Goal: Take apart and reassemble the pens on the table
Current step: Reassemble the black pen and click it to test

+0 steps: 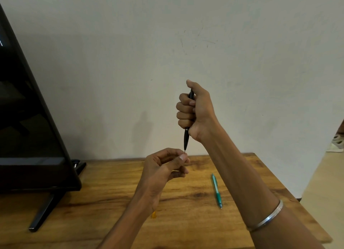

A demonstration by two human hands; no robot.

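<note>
The right hand (195,111) has a closed-fist grip on the thin black plastic pen (186,138), tip at 6 o'clock, so the left hand (163,166), whose grip pinches that tip, should pull straight down.

Home room, wooden table (111,202) against plain wall (167,43), television (28,118) on stand

Dark monitor (28,118) on stand, wooden table (111,202), possibly shoes (337,140) at doorway

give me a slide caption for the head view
Right hand grips a black pen upright, left hand at its tip, green pen lying on the wooden table.
</note>
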